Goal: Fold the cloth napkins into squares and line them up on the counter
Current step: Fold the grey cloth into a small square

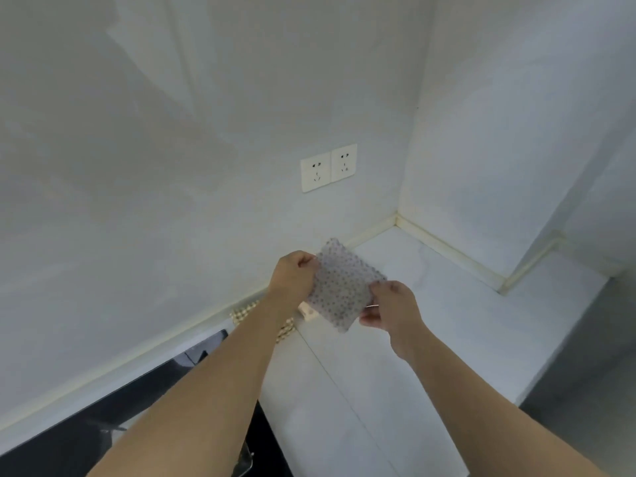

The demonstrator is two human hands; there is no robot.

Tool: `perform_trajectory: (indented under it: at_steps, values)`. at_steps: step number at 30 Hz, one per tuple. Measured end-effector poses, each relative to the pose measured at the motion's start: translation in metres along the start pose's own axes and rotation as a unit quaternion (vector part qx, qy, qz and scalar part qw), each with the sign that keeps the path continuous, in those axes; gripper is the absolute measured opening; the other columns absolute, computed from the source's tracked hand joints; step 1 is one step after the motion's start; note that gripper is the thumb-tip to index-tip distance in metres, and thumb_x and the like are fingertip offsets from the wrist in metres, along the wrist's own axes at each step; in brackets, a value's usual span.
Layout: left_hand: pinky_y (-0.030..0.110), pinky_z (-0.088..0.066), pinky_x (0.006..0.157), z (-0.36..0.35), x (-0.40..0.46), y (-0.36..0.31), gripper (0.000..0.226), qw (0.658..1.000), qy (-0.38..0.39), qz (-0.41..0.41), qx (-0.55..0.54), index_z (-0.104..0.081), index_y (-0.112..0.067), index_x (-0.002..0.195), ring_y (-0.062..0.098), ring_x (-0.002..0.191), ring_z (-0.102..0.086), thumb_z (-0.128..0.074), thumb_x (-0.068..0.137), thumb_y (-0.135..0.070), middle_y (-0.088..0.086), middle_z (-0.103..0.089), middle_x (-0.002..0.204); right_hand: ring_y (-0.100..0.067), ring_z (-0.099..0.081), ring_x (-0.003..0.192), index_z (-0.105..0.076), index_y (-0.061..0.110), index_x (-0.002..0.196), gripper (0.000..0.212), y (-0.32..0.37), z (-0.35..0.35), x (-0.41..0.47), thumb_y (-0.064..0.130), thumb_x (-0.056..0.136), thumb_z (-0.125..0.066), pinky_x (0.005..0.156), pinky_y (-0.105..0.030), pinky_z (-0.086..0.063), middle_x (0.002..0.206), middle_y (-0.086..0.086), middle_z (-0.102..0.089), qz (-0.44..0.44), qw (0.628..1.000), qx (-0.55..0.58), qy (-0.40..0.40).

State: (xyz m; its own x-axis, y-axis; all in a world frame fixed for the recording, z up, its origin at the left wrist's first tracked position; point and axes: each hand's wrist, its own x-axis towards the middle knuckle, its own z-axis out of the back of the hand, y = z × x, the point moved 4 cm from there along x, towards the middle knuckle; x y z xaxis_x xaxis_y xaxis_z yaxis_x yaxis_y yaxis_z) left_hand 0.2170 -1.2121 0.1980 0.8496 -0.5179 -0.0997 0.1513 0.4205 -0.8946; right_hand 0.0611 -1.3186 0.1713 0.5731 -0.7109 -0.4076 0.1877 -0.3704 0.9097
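The left hand [295, 275] and the right hand [390, 306] pinch opposite edges of the dotted napkin [344, 287], held in the air above the counter [430, 321]. If one pinch slips, the folded layers may open again.

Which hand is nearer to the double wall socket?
Left. The left hand holds the napkin below the socket; the right hand holds it lower and further right.

dotted cloth napkin [340, 287], matt counter [430, 304]
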Motion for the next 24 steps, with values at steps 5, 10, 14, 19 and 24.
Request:
perform_trajectory:
  at_steps: [5,10,14,19,24]
  values:
    - [0.029,-0.046,0.062,-0.064,0.097,-0.010,0.020,0.992,0.030,-0.030,0.117,-0.064,-0.013,0.095,0.018,0.070,-0.056,-0.045,0.098,-0.019,-0.003,-0.059,0.077,-0.029,-0.063,0.064,-0.054,-0.001,0.098,0.010,0.002,0.021,0.104,0.005,0.096,-0.047,0.049,-0.030,-0.058,0.086,-0.023,-0.063,-0.071,0.997,0.013,0.001]
    - [0.023,-0.038,0.053,-0.117,0.190,0.020,0.022,0.979,0.043,-0.026,0.197,-0.062,-0.014,0.096,0.015,0.073,-0.055,-0.040,0.100,-0.018,-0.005,-0.057,0.080,-0.027,-0.060,0.059,-0.052,0.002,0.087,0.015,-0.013,0.026,0.210,0.010,0.098,-0.047,0.053,-0.030,-0.056,0.073,-0.018,-0.061,-0.097,0.995,-0.025,0.021]
    - [0.025,-0.039,0.059,-0.150,0.237,0.060,0.022,0.972,0.053,0.003,0.229,-0.062,-0.012,0.098,0.019,0.079,-0.056,-0.040,0.100,-0.016,0.001,-0.062,0.089,-0.024,-0.061,0.056,-0.051,0.007,0.077,0.023,-0.040,0.022,0.276,0.012,0.099,-0.047,0.048,-0.029,-0.054,0.067,-0.014,-0.060,-0.135,0.989,-0.061,0.020]
    - [0.030,-0.043,0.084,-0.177,0.262,0.093,0.026,0.965,0.059,0.028,0.256,-0.063,-0.008,0.112,0.029,0.100,-0.060,-0.041,0.100,-0.014,0.010,-0.066,0.108,-0.018,-0.057,0.044,-0.051,0.008,0.075,0.026,-0.070,0.021,0.319,0.013,0.100,-0.045,0.042,-0.025,-0.052,0.063,-0.012,-0.060,-0.173,0.982,-0.080,0.016]
    - [0.034,-0.046,0.088,-0.194,0.277,0.111,0.022,0.955,0.050,0.000,0.292,-0.064,-0.010,0.108,0.029,0.103,-0.058,-0.045,0.098,-0.014,0.009,-0.064,0.110,-0.025,-0.061,0.056,-0.054,0.006,0.076,0.027,-0.083,0.022,0.333,0.015,0.099,-0.043,0.051,-0.034,-0.057,0.072,-0.014,-0.065,-0.175,0.975,-0.134,0.001]
